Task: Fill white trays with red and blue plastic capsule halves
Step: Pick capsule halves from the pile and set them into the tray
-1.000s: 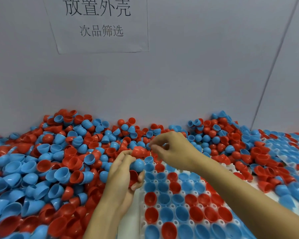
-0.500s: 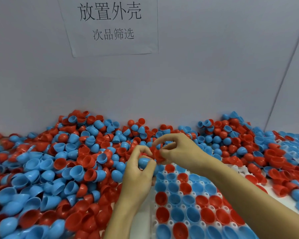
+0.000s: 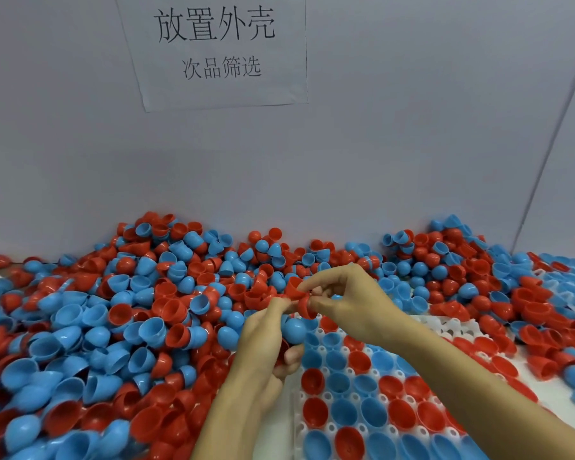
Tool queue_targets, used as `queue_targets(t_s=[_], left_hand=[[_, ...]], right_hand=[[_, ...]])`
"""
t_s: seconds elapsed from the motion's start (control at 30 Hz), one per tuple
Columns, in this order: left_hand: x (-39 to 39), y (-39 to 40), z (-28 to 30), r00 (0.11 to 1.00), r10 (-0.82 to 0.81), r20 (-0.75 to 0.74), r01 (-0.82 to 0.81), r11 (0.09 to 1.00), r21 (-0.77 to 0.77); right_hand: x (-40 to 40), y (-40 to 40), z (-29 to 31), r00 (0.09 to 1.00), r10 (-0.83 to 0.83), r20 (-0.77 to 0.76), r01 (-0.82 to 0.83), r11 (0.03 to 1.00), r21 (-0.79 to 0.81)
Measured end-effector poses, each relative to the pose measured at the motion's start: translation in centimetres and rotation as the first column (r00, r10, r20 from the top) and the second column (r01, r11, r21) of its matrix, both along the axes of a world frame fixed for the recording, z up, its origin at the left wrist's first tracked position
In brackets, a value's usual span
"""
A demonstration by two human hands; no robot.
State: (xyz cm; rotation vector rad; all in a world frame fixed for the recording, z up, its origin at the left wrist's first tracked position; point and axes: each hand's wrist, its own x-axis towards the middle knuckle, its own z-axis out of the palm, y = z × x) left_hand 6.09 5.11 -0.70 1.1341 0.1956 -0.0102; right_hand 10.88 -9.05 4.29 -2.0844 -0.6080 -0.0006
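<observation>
Capsule halves [image 3: 120, 313], red and blue, lie heaped against the grey wall [image 3: 379, 144] across the whole width of the bench, thickest on the left, with a thinner spread running off to the right. Taped to the wall above the heap is a sheet of paper [image 3: 213, 51] printed with Chinese characters. A white tray [image 3: 352, 376] sits low and right of centre, its near rows filled with red and blue halves set open side up; small round holes show between the pockets. A second stretch of white tray [image 3: 452, 327] shows just behind the right forearm, mostly covered by loose halves, and whether it joins the first one cannot be told. The right hand [image 3: 349, 300] reaches in from the lower right above the far end of the tray, thumb and fingers curled to pinch a red half [image 3: 304, 305] at its rim. The left hand [image 3: 266, 340] comes up from the bottom edge just beside it, fingers curled around a blue half [image 3: 294, 330] with another red piece tucked lower in the palm; its fingertips meet the right hand's at the red half
</observation>
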Motion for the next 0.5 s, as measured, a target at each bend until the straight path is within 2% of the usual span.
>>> queue_targets(t_s=[0.07,0.13,0.23,0.33,0.4,0.43,0.5], left_hand=[[-0.3,0.2,0.3,0.997,-0.079,0.001,0.079,0.993,-0.088],[-0.4,0.1,0.4,0.993,-0.109,0.050,0.113,0.990,-0.083],[-0.2,-0.5,0.1,0.992,-0.015,0.129,0.017,1.000,-0.017],[-0.1,-0.6,0.0,0.971,0.109,0.211,-0.120,0.992,0.040],[-0.2,-0.5,-0.1,0.940,0.167,0.297,-0.227,0.958,0.177],[-0.2,-0.4,-0.2,0.922,0.161,0.351,-0.266,0.925,0.273],[-0.1,-0.5,-0.4,0.885,0.106,0.453,-0.319,0.847,0.426]], right_hand=[[0.0,-0.2,0.1,0.999,0.020,0.039,-0.020,1.000,0.003],[0.0,-0.3,0.5,0.998,0.025,0.063,-0.025,1.000,0.004],[0.0,-0.4,1.2,0.996,0.043,0.084,-0.042,0.999,-0.011],[0.0,-0.9,1.5,0.996,-0.056,0.069,0.048,0.992,0.115],[-0.1,-1.3,2.1,0.984,-0.158,-0.076,0.168,0.975,0.145],[-0.1,-1.6,2.5,0.971,-0.137,-0.197,0.163,0.979,0.122],[0.0,-2.2,3.0,0.915,-0.007,-0.403,0.050,0.994,0.097]])
